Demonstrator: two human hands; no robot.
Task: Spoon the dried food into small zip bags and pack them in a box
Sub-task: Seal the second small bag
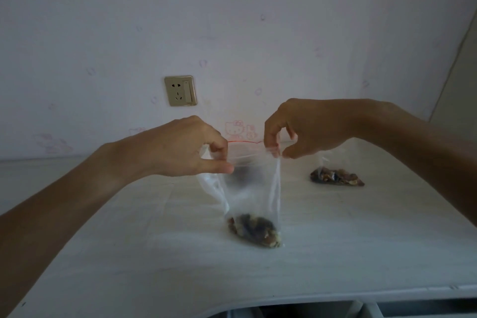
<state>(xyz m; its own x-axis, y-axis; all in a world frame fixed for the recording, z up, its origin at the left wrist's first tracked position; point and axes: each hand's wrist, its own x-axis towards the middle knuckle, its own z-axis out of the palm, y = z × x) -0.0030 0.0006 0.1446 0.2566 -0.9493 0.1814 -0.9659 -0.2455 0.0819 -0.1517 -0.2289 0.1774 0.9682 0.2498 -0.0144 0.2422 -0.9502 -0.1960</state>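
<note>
A person holds a small clear zip bag (251,188) upright above the middle of a pale table (335,253), one hand at each top corner. The left hand (180,148) pinches the left end of the bag's mouth between thumb and curled forefinger; the right hand (304,128) pinches the right end the same way, fingertips pressed on the plastic strip. A thin red line runs along the far lip of the mouth, between the two hands.

The bag is transparent and mostly slack — its sides hang in soft folds, and only the bottom is filled. There sits a small clump of dried food (254,231), dark brown and purplish pieces mixed with lighter tan bits, bulging the bottom corners outward. Whether the bag's bottom touches the table or hangs just above it cannot be told.

Farther back and to the right, a second filled bag (336,178) lies flat on the table, holding a similar brown and reddish mix, its clear upper part barely visible.

On the far wall, left of the hands, is a gold-framed wall socket (180,90) — the wallpaper around it carries faint pink cartoon figures.
</note>
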